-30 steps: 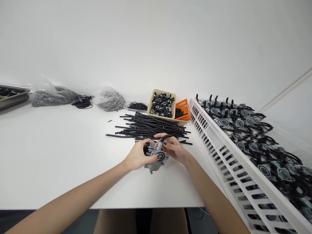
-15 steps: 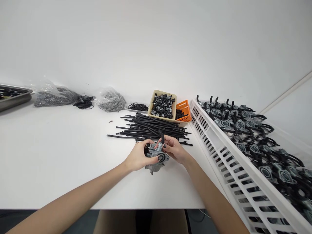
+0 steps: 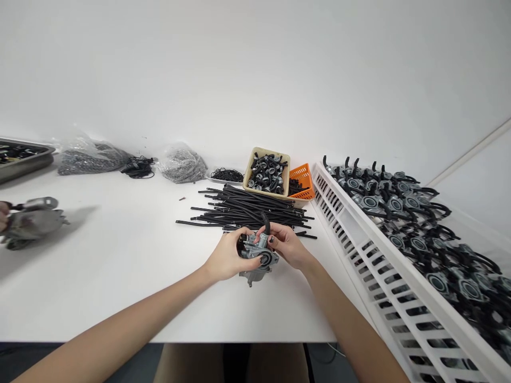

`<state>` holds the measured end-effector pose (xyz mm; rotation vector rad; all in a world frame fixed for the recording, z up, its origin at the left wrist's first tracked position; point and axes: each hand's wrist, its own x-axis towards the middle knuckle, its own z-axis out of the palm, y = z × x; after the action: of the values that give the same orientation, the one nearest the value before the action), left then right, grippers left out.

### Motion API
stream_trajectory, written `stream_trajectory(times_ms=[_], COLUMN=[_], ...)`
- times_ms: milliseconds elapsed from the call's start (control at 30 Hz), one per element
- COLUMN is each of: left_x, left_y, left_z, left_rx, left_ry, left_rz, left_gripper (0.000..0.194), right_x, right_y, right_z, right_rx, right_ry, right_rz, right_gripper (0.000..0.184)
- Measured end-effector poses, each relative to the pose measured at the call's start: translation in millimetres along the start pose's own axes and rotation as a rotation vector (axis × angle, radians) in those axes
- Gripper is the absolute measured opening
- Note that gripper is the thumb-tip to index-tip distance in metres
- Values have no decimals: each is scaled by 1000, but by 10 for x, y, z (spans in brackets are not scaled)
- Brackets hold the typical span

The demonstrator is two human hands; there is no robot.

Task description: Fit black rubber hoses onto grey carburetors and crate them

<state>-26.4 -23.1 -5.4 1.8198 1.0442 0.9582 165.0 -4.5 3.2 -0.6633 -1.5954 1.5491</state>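
A metal carburetor (image 3: 254, 275) is held upright just above the white table in front of me. My left hand (image 3: 227, 257) grips its body from the left, thumb across the round opening on the near side. At the top, my right hand (image 3: 290, 247) closes its fingers around the silver cap (image 3: 263, 240), from which a short curved black rubber boot (image 3: 266, 223) sticks up. The right fingertips behind the cap are partly hidden. Just beyond both hands lies a pile of black rubber hoses (image 3: 247, 205).
A white slatted crate (image 3: 353, 234) full of carburetors stands on the right. Behind the hoses are a cream bin (image 3: 286, 192) of caps and an orange basket (image 3: 304, 175). At far left, another person's hand (image 3: 3, 215) holds a second carburetor (image 3: 35, 226), blurred.
Another person's hand has come in from the left edge with a second carburetor. My hands keep their hold on the carburetor and its cap, nearly in the same place.
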Motion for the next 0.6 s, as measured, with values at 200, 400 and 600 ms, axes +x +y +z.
stream_trajectory(times_ms=[200, 400, 600], left_x=[6, 4, 0], left_y=[-14, -8, 6], left_z=[9, 8, 1], left_rx=[-10, -13, -10], left_ry=[47, 62, -30], left_rz=[-14, -19, -27], left_gripper=[33, 33, 36], right_x=[3, 15, 40], right_y=[11, -4, 7], right_z=[23, 72, 12], right_rx=[-16, -9, 95], right_ry=[51, 89, 247], right_rz=[-11, -46, -74], right_gripper=[36, 37, 35])
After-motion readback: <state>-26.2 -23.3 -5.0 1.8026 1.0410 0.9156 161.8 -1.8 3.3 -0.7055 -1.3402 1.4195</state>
